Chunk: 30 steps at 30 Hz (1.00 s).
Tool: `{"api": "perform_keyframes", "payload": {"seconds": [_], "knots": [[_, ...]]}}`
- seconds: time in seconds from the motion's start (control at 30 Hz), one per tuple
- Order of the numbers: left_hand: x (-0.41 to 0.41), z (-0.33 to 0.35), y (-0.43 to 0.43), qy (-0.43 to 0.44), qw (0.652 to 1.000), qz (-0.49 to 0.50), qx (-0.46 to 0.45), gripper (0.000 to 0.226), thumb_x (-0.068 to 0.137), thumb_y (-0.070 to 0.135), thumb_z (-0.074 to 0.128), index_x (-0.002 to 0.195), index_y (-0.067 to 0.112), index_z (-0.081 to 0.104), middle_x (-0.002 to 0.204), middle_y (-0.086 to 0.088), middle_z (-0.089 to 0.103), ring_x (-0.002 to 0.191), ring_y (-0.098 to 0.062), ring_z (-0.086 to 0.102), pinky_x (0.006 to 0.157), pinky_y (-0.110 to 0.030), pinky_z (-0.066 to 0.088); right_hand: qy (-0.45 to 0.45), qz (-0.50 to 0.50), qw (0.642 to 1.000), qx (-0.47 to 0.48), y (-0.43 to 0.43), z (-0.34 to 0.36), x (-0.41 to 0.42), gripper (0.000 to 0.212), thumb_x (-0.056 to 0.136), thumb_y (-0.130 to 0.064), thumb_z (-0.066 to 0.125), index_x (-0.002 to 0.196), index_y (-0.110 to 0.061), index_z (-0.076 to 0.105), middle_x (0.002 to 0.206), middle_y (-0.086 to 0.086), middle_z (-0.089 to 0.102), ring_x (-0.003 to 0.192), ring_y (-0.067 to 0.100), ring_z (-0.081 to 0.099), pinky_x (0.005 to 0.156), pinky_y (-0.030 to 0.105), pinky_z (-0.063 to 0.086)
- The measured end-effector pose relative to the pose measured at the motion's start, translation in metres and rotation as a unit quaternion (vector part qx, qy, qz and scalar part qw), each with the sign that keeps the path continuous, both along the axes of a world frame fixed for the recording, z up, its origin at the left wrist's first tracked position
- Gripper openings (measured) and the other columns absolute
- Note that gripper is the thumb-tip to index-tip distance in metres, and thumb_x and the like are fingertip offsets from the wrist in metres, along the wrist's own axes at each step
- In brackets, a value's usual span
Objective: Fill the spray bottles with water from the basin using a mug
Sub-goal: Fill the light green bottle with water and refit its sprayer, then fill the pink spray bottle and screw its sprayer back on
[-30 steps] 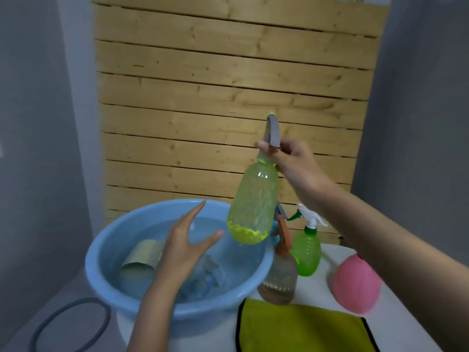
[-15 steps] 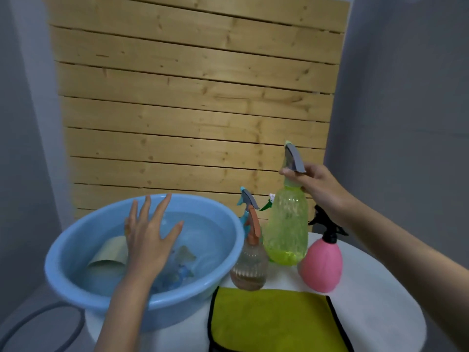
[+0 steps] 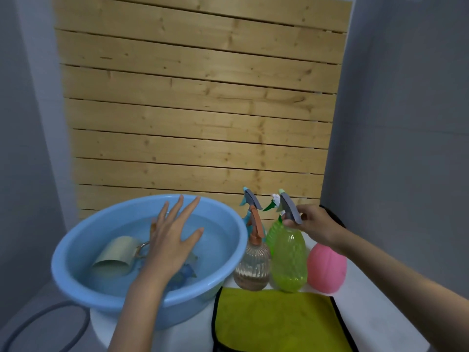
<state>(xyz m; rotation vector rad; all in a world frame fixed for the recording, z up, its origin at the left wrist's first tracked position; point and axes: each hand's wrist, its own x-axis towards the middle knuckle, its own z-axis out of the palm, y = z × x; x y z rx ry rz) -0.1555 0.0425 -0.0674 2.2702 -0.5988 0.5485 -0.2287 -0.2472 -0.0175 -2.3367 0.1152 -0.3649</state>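
Grips the grey spray head of the yellow-green bottle with the right hand, fingers curled round it, and seems to stand this bottle on the white table, tight between the clear brownish bottle and the pink bottle. Holds the left hand flat and wide open over the blue basin, fingers spread, with nothing in it. Has the mug lying on its side in the water of the basin, just beside that hand on its left. Could easily go wrong from here: may knock over the narrow brownish bottle by a careless release or a sideways pull of the hand, with so little room there; may also tip the yellow-green bottle itself, tall and, as far as can be judged, with only a little inside at the bottom. Could spill water over the rim when reaching for the mug, with the basin fairly full and seemingly overhanging the table edge. Probably needs first to take off a spray head before any pouring. Around: a yellow cloth with dark border in front of the bottles, a darker green bottle mostly hidden behind, a wooden slat panel at the back, a grey hose low on the left, something blue under the water, not clear what.
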Motion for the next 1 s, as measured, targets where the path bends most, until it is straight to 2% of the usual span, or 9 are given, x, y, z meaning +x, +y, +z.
{"api": "perform_keyframes", "payload": {"seconds": [0.1,0.23,0.47,0.57,0.63,0.73,0.83,0.9,1.0], "knots": [[-0.005,0.001,-0.008,0.006,1.0,-0.02,-0.006,0.063,0.091,0.037,0.057,0.14,0.052,0.02,0.157,0.01,0.015,0.146,-0.016,0.003,0.117,-0.045,0.008,0.005,0.005,1.0,-0.011,-0.003,-0.01,0.0,0.007,0.088,-0.014,0.067,0.09,-0.007,0.065,0.086,-0.001,0.062,0.079,0.01,0.056,0.066,0.012,0.041],[-0.009,0.0,-0.017,0.017,0.998,-0.051,-0.02,0.064,0.091,0.036,0.057,0.136,0.058,0.017,0.156,0.01,0.019,0.146,-0.014,0.004,0.117,-0.047,0.009,-0.009,-0.012,0.999,-0.046,-0.01,-0.02,0.006,0.014,0.088,-0.019,0.067,0.091,-0.006,0.066,0.086,0.01,0.063,0.08,0.02,0.054,0.07,0.03,0.039],[-0.012,-0.001,-0.025,0.023,0.997,-0.068,-0.032,0.065,0.091,0.033,0.058,0.136,0.057,0.019,0.155,0.009,0.021,0.145,-0.013,0.006,0.117,-0.044,0.011,-0.023,-0.016,0.994,-0.104,-0.018,-0.025,0.016,0.023,0.089,-0.023,0.064,0.09,0.0,0.061,0.079,0.007,0.052,0.073,0.02,0.045,0.064,0.031,0.033],[-0.013,-0.001,-0.025,0.026,0.996,-0.074,-0.032,0.066,0.091,0.032,0.059,0.134,0.06,0.018,0.155,0.009,0.023,0.145,-0.012,0.007,0.117,-0.045,0.012,-0.008,-0.025,0.991,-0.13,-0.023,-0.022,0.02,0.027,0.088,-0.025,0.066,0.092,0.002,0.063,0.083,0.013,0.058,0.075,0.025,0.053,0.066,0.034,0.04],[-0.014,-0.001,-0.024,0.032,0.996,-0.076,-0.036,0.065,0.091,0.032,0.058,0.136,0.059,0.019,0.154,0.01,0.023,0.145,-0.01,0.007,0.117,-0.045,0.011,0.027,-0.017,0.982,-0.184,-0.026,-0.012,0.023,0.029,0.087,-0.028,0.068,0.093,0.0,0.063,0.087,0.014,0.062,0.079,0.029,0.058,0.069,0.036,0.045],[-0.013,0.0,-0.02,0.032,0.996,-0.07,-0.034,0.065,0.091,0.032,0.058,0.137,0.058,0.02,0.155,0.009,0.023,0.145,-0.011,0.007,0.117,-0.046,0.011,0.138,0.009,0.952,-0.275,-0.028,0.01,0.024,0.031,0.082,-0.029,0.074,0.092,-0.006,0.056,0.087,0.005,0.053,0.08,0.022,0.05,0.064,0.028,0.036],[-0.014,0.001,-0.018,0.035,0.997,-0.067,-0.033,0.066,0.091,0.032,0.058,0.137,0.058,0.019,0.155,0.008,0.022,0.145,-0.012,0.007,0.117,-0.047,0.011,0.218,0.026,0.913,-0.343,-0.032,0.031,0.021,0.044,0.076,-0.025,0.079,0.11,-0.012,0.054,0.105,-0.001,0.053,0.101,0.02,0.054,0.083,0.028,0.044],[-0.015,0.001,-0.018,0.036,0.996,-0.068,-0.034,0.066,0.091,0.031,0.058,0.136,0.058,0.018,0.155,0.007,0.023,0.145,-0.013,0.008,0.117,-0.046,0.012,0.229,0.033,0.911,-0.341,-0.036,0.04,0.021,0.053,0.075,-0.023,0.079,0.121,-0.016,0.053,0.114,-0.004,0.055,0.111,0.019,0.055,0.094,0.032,0.047],[-0.015,0.002,-0.018,0.035,0.997,-0.066,-0.032,0.066,0.091,0.032,0.058,0.136,0.059,0.018,0.155,0.006,0.023,0.145,-0.016,0.009,0.117,-0.046,0.012,0.249,0.046,0.941,-0.226,-0.037,0.044,0.022,0.043,0.077,-0.031,0.078,0.113,-0.017,0.058,0.105,-0.001,0.066,0.094,0.017,0.066,0.083,0.032,0.055]]}}
